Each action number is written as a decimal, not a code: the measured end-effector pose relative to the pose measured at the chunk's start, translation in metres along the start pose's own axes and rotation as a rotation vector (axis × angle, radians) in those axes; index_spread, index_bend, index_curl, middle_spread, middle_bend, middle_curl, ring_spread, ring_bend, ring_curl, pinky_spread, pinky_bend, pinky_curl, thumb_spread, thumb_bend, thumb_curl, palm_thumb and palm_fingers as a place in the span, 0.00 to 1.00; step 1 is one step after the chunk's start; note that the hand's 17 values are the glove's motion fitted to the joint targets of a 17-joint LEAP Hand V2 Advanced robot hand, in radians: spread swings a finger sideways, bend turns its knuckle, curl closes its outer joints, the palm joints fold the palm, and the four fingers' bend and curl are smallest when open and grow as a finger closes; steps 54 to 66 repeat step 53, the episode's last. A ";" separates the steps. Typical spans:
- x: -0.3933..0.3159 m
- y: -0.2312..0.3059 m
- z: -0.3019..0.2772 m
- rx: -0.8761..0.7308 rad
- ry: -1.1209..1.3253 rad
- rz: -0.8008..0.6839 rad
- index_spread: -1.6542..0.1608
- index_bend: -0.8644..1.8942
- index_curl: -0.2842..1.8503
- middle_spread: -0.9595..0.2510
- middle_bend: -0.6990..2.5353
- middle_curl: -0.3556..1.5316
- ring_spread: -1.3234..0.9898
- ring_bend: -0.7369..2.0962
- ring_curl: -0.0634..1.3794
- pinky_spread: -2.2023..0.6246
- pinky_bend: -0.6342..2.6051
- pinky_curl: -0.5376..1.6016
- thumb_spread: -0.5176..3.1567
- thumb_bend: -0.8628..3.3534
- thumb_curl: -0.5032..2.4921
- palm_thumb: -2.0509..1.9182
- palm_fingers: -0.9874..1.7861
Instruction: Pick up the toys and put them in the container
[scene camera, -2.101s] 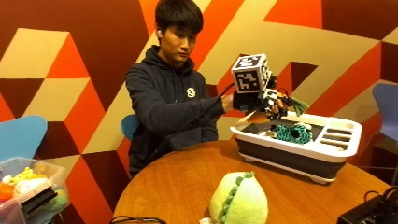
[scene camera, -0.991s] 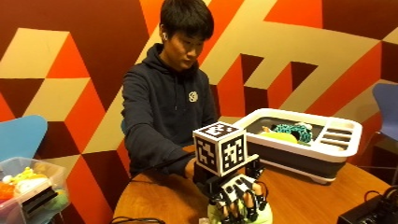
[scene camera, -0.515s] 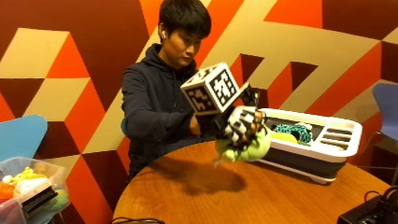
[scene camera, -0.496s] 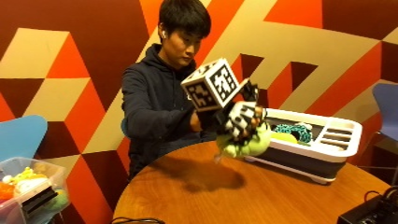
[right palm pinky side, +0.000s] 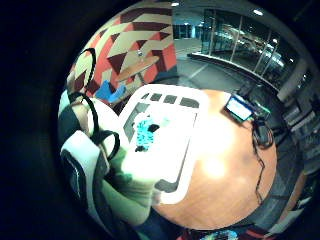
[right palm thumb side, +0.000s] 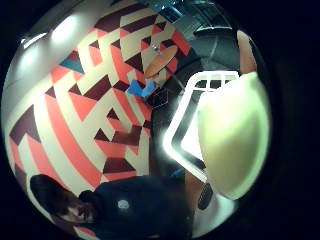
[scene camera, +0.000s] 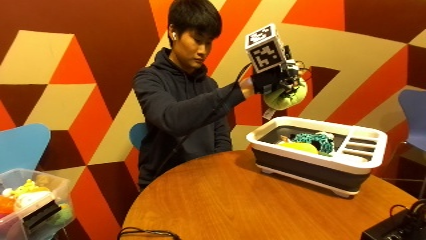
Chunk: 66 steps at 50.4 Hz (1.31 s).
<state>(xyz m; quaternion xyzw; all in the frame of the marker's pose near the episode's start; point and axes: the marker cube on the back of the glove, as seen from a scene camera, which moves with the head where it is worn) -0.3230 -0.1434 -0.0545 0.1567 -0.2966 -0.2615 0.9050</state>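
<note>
Gloved right hand (scene camera: 276, 80) gripping one green plush toy (scene camera: 287, 95) above container (scene camera: 313, 162); two toys inside

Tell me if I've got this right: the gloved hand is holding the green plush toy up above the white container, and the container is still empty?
Not quite. The gloved right hand does hold the green plush toy above the white container, but the container is not empty: the outside view shows a teal toy and a yellow toy already inside.
</note>
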 end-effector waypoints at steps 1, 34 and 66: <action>-0.004 -0.001 0.005 -0.008 -0.006 -0.006 0.58 0.55 0.66 0.43 0.55 0.78 0.39 0.82 0.57 0.64 0.63 0.56 0.11 0.28 0.52 0.72 0.62; -0.008 0.022 0.031 -0.190 -0.130 -0.036 0.72 0.36 0.50 0.74 0.28 0.58 0.55 0.44 0.31 0.78 0.51 0.45 0.41 0.20 0.41 0.58 0.27; 0.048 0.057 -0.055 -0.053 -0.030 0.058 0.76 0.38 0.44 0.79 0.27 0.51 0.57 0.39 0.27 0.80 0.44 0.41 0.49 0.20 0.34 0.57 0.35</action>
